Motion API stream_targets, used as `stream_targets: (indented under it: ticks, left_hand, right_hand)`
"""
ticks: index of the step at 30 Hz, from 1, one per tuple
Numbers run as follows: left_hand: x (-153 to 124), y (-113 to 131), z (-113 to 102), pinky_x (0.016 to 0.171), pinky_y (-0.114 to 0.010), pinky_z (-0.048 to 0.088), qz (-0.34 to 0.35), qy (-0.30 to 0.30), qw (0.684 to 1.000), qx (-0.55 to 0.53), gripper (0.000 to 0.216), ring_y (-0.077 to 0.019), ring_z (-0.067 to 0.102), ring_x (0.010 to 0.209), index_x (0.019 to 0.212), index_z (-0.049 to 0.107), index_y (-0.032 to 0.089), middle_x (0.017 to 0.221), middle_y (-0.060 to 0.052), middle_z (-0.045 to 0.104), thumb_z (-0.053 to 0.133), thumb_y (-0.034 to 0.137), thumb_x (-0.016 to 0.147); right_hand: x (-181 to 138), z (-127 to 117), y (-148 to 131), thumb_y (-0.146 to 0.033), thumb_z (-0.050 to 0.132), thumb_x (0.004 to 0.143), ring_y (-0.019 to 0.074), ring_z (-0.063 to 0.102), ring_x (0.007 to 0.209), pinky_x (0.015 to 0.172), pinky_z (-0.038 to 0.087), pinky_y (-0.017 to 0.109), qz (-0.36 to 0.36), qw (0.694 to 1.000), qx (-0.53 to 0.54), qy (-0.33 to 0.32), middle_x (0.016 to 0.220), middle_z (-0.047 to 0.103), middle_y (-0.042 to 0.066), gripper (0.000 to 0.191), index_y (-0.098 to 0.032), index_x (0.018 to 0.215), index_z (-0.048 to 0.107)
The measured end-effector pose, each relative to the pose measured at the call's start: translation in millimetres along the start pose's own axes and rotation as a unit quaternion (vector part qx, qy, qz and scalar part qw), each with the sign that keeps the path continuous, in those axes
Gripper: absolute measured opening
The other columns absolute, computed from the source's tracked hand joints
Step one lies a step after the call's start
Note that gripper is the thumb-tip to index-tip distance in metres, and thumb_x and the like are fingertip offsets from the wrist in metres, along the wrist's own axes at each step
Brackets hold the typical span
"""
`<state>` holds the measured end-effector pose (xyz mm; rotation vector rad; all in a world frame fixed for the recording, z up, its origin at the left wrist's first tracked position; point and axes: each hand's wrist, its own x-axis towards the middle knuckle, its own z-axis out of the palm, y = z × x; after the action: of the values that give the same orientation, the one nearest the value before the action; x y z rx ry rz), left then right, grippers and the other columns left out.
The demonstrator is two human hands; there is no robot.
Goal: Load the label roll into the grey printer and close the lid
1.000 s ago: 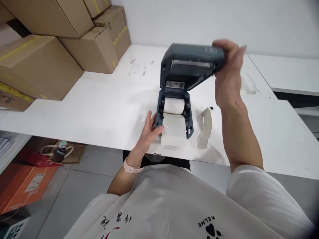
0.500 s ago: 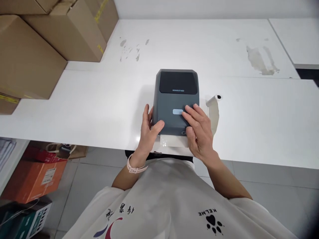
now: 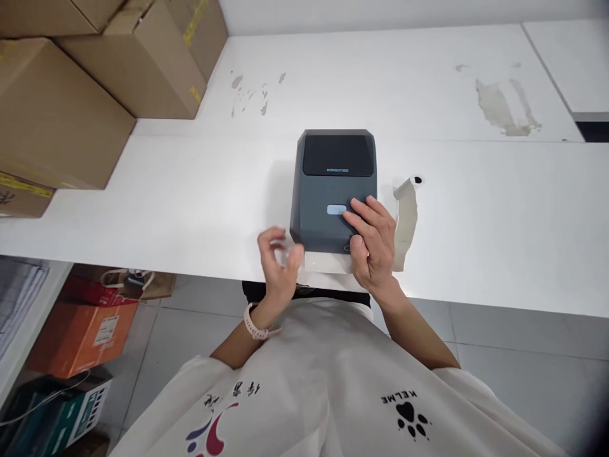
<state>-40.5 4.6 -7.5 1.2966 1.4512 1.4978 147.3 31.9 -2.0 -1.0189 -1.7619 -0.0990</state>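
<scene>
A dark grey-blue label printer (image 3: 340,190) stands on the white table, with a black window at its far end and a light rectangle in its lid. White label paper (image 3: 326,261) sticks out from its near side. My right hand (image 3: 373,244) rests on the printer's near right part, fingers stretched over the lid and thumb at the front edge. Just off the near left corner is my left hand (image 3: 280,263), its fingers curled but apart, with nothing in them. A small white roll with a curling backing strip (image 3: 406,216) lies to the right of the printer.
Cardboard boxes (image 3: 66,114) are stacked on the table's left. Below the table at left are an orange box (image 3: 85,336) and a paper bag (image 3: 159,285) on the floor. Peeled patches (image 3: 504,108) mark the tabletop at the back. The table's near edge runs close to my body.
My left hand has let go of the printer's left side and drawn back toward the near left corner. My right hand keeps its place on the lid. The whole view has shifted slightly.
</scene>
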Motion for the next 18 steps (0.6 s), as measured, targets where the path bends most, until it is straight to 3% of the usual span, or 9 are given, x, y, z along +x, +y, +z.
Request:
stream_targets:
  ticks: [1,3,6,8,11,14,16,18]
  left_hand:
    - [-7.8,2.1,-2.1,0.08,-0.032,0.053,-0.009,0.009,1.0,0.006,0.038,-0.0153,0.061,0.086,0.095,0.062,0.023,0.094,-0.003,0.065,0.065,0.061,0.09]
    - [-18.1,8.6,-3.8,0.062,-0.028,0.046,-0.08,-0.081,0.993,-0.003,0.049,-0.0119,0.051,0.064,0.069,0.056,0.021,0.066,0.001,0.054,0.06,0.064,0.091]
    - [-18.1,19.9,-0.9,0.047,-0.026,0.034,-0.242,-0.258,0.933,-0.064,0.056,-0.0091,0.046,0.048,0.061,0.06,0.019,0.054,0.001,0.055,0.062,0.069,0.087]
    - [-13.1,24.6,1.3,0.043,-0.026,0.031,-0.292,-0.287,0.907,-0.101,0.054,-0.0071,0.044,0.043,0.064,0.066,0.018,0.056,0.0,0.061,0.068,0.069,0.081]
    - [-10.3,24.7,0.6,0.044,-0.025,0.032,-0.274,-0.279,0.915,-0.099,0.051,-0.0061,0.044,0.042,0.064,0.068,0.018,0.057,0.0,0.064,0.072,0.067,0.079]
    - [-14.8,20.9,-3.4,0.048,-0.026,0.037,-0.224,-0.262,0.937,-0.049,0.053,-0.0083,0.046,0.045,0.059,0.066,0.019,0.052,0.001,0.059,0.068,0.065,0.084]
    - [-17.1,19.4,-5.1,0.053,-0.028,0.041,-0.155,-0.177,0.972,-0.014,0.056,-0.0101,0.046,0.049,0.054,0.059,0.02,0.05,0.001,0.053,0.063,0.063,0.09]
    - [-15.8,19.3,-4.9,0.063,-0.03,0.047,-0.062,-0.046,0.997,0.006,0.051,-0.0126,0.053,0.059,0.06,0.059,0.021,0.059,0.001,0.057,0.059,0.059,0.094]
  right_hand:
    - [0.2,-0.2,-0.7,-0.017,0.039,0.103,0.0248,0.052,0.145,0.118,0.046,0.051,0.002,1.0,0.0,0.002,0.143,0.065,0.004,0.05,-0.031,0.148,0.054]
    - [0.2,-0.2,-2.3,-0.017,0.039,0.103,0.0253,0.052,0.144,0.117,0.046,0.052,0.004,1.0,0.002,0.007,0.141,0.066,0.005,0.048,-0.031,0.146,0.055]
    - [0.0,-0.6,-4.3,-0.02,0.041,0.104,0.0263,0.052,0.143,0.116,0.045,0.052,0.01,1.0,0.002,0.006,0.141,0.065,0.007,0.046,-0.03,0.148,0.054]
    - [0.7,-2.9,-6.0,-0.027,0.04,0.106,0.0272,0.052,0.142,0.116,0.044,0.052,0.02,1.0,-0.004,-0.009,0.142,0.064,0.008,0.047,-0.031,0.152,0.049]
    - [5.0,-9.4,-10.2,-0.038,0.037,0.108,0.0283,0.053,0.139,0.115,0.042,0.05,0.031,0.998,-0.035,-0.051,0.141,0.063,0.007,0.045,-0.034,0.151,0.052]
    - [14.6,-15.8,-15.1,-0.043,0.045,0.107,0.027,0.058,0.13,0.118,0.034,0.05,0.029,0.991,-0.105,-0.075,0.135,0.067,0.004,0.037,-0.035,0.137,0.064]
    - [21.7,-17.6,-16.9,-0.044,0.052,0.105,0.0262,0.06,0.128,0.122,0.026,0.052,0.018,0.987,-0.142,-0.074,0.128,0.071,0.002,0.03,-0.035,0.129,0.068]
    - [25.5,-17.6,-17.7,-0.044,0.055,0.104,0.0265,0.058,0.132,0.125,0.02,0.054,0.009,0.986,-0.149,-0.077,0.124,0.073,0.001,0.026,-0.035,0.125,0.068]
